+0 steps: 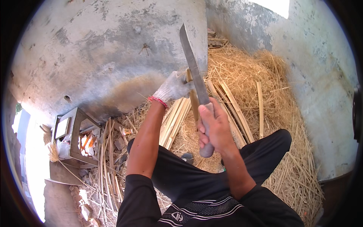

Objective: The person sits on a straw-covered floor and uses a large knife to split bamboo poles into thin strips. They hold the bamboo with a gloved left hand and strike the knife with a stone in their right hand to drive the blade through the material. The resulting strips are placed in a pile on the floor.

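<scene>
My right hand (217, 126) is closed round the thick handle of a machete (194, 68). Its long blade points up and away from me, slightly to the left. My left hand (174, 86), in a whitish knitted glove, grips a bamboo strip (194, 104) that stands on end beside the blade. The blade passes in front of part of the strip, and I cannot tell whether they touch. Several pale split bamboo strips (174, 121) lie below my left hand. More strips (235, 108) lie to the right of the machete.
A heap of straw-like shavings (249, 72) covers the floor ahead and right. Worn plaster walls (113, 41) stand close in front and on the right (321, 75). At left is a small wooden frame stand (75, 132), with thin sticks (107, 162) and rubble beside it. My bent legs (264, 147) flank the work.
</scene>
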Available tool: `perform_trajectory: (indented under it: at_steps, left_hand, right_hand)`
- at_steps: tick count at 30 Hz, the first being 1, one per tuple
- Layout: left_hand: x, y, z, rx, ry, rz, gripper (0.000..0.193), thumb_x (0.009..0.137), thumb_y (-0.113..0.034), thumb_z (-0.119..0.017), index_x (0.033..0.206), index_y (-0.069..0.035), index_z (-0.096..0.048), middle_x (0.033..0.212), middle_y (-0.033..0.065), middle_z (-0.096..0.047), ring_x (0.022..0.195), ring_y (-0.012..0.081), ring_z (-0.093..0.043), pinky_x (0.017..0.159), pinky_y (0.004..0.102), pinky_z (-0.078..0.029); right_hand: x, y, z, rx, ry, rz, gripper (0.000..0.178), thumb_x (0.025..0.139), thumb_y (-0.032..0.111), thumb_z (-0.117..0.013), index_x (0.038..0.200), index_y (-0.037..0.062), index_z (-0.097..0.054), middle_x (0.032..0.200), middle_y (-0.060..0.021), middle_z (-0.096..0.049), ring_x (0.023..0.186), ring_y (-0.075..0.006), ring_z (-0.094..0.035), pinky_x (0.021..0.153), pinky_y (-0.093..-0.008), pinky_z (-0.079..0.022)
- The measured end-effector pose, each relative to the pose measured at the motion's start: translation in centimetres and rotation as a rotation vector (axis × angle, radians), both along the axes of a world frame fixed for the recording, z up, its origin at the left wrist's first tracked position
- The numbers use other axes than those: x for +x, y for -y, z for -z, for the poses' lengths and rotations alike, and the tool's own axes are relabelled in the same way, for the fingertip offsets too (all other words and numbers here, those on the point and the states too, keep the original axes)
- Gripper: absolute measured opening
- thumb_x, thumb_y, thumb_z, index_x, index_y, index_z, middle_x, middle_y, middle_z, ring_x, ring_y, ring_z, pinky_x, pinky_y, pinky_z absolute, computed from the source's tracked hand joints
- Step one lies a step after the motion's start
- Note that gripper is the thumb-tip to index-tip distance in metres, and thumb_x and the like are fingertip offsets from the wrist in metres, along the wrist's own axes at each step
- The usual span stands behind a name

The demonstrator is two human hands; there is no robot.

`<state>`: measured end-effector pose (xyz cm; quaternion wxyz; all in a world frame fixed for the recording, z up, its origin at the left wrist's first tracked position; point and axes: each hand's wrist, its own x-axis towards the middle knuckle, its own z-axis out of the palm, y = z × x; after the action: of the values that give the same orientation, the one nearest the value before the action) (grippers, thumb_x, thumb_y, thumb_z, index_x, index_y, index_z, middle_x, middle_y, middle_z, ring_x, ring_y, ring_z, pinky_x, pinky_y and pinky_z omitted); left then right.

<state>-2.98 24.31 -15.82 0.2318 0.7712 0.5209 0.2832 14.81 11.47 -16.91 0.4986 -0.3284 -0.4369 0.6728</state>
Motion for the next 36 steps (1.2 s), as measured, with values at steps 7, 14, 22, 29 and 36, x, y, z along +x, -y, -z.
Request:
perform_trajectory:
  at_steps: [7,14,22,29,36]
  left_hand:
    - [-0.2,-0.2,0.0,-0.156,0.075,0.001,0.039,0.088,-0.034,-0.075,0.112,-0.005,-0.065,0.082,0.0079,-0.072,0.066,0.0117,-0.066,0.059,0.0288,-0.054]
    - [-1.7,-1.5,2.0,-0.218,0.186,0.122,0.026,0.086,-0.016,-0.078,0.107,-0.004,-0.067,0.101,0.0064,-0.072,0.091,0.0157,-0.065,0.083,0.0338,-0.054]
    - [0.0,-0.9,1.1,-0.124,0.086,0.054,0.027,0.088,-0.025,-0.076,0.104,-0.005,-0.070,0.090,0.0063,-0.072,0.082,0.0143,-0.065,0.075,0.0328,-0.054]
    - [-0.1,-0.5,1.0,-0.143,-0.004,0.002,0.034,0.089,-0.034,-0.075,0.104,-0.004,-0.070,0.077,0.0073,-0.070,0.068,0.0138,-0.064,0.063,0.0326,-0.052]
    - [-0.1,-1.3,1.4,-0.083,-0.111,0.023,0.032,0.090,-0.033,-0.074,0.100,-0.003,-0.071,0.073,0.0076,-0.069,0.067,0.0142,-0.063,0.063,0.0342,-0.052]
  right_hand:
    - [0.4,1.9,-0.6,0.333,0.209,0.266,0.047,0.099,0.015,-0.059,0.139,-0.0043,-0.044,0.062,-0.0014,-0.050,0.043,-0.0096,-0.045,0.042,-0.0272,-0.038]
    - [-0.3,3.3,-0.3,0.570,0.418,0.347,0.050,0.096,0.011,-0.064,0.139,-0.0066,-0.046,0.061,-0.0071,-0.049,0.048,-0.0112,-0.046,0.047,-0.0298,-0.038]
    - [-1.5,2.4,2.3,0.523,0.567,0.410,0.048,0.093,0.008,-0.065,0.136,-0.0056,-0.049,0.060,-0.0143,-0.055,0.048,-0.0233,-0.057,0.049,-0.0360,-0.043]
    - [-1.1,2.4,2.1,0.486,0.610,0.368,0.049,0.094,0.008,-0.065,0.138,-0.0057,-0.047,0.060,-0.0172,-0.054,0.048,-0.0274,-0.058,0.048,-0.0396,-0.043]
    - [-0.7,2.2,1.9,0.465,0.659,0.339,0.050,0.095,0.010,-0.063,0.139,-0.0056,-0.045,0.061,-0.0200,-0.057,0.054,-0.0351,-0.062,0.052,-0.0435,-0.045]
